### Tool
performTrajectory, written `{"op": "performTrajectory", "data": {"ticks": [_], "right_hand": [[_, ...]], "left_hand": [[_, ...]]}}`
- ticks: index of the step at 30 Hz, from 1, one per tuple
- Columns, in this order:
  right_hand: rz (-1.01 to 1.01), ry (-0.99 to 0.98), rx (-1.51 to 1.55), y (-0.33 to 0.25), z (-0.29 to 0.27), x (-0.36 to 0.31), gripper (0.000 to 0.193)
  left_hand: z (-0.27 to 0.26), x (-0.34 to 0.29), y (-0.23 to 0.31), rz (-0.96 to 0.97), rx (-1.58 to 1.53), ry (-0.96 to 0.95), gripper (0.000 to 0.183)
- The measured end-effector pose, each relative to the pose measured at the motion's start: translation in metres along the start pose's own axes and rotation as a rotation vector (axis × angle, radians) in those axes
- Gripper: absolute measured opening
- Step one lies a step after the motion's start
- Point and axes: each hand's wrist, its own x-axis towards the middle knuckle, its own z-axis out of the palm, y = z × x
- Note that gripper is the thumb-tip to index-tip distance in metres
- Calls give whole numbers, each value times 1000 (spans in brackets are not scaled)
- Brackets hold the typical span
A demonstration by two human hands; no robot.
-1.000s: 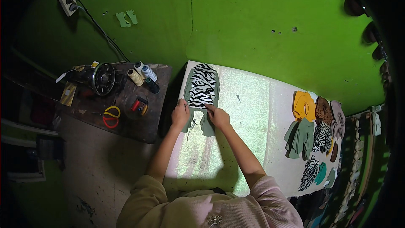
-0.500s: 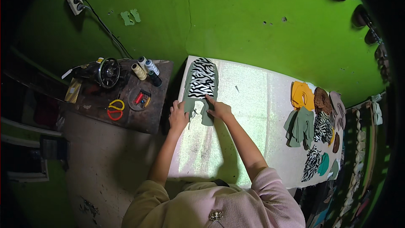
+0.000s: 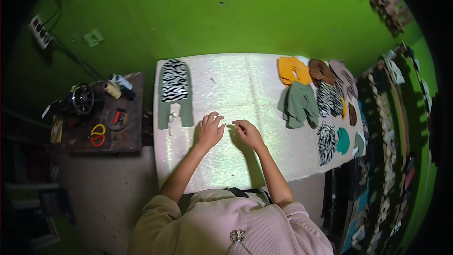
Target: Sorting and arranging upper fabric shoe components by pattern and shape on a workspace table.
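Over the middle of the white-covered table (image 3: 222, 170), my left hand (image 3: 210, 130) hovers with its fingers bent and apart. Just right of it, my right hand (image 3: 248, 133) has its fingers slightly curled and apart. No object shows in either hand. At the table's left end lies a flat grey-green fabric piece (image 3: 187, 113) with two leg-like strips at its near end. A zebra-print panel (image 3: 175, 80) covers its upper part, and a thin cord hangs between the strips. My left hand is nearest to this piece but apart from it.
Folded cloth lies at the table's right: yellow fabric (image 3: 293, 71), green fabric (image 3: 299, 106), brown fabric (image 3: 322, 72) and zebra-print pieces (image 3: 327, 142). A dark side table (image 3: 127, 134) at left holds a sewing machine (image 3: 82, 98), thread cones (image 3: 112, 89) and scissors (image 3: 97, 135). Shelving stands right.
Both hands have left the green and zebra-print fabric piece and moved right over the table. The whole view has swung to the right. The fabric piece stays flat at the table's left end.
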Motion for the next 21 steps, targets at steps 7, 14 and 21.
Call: {"op": "performTrajectory", "data": {"ticks": [7, 14, 21], "right_hand": [[123, 256, 57, 60, -83, -59, 34], [79, 386, -33, 115, -161, -87, 32], [-20, 504, -25, 164, -210, -84, 32]], "left_hand": [[68, 18, 91, 62, -93, -119, 24], [132, 31, 164, 142, -136, -4, 26], [175, 56, 209, 40, -134, 50, 21]]}}
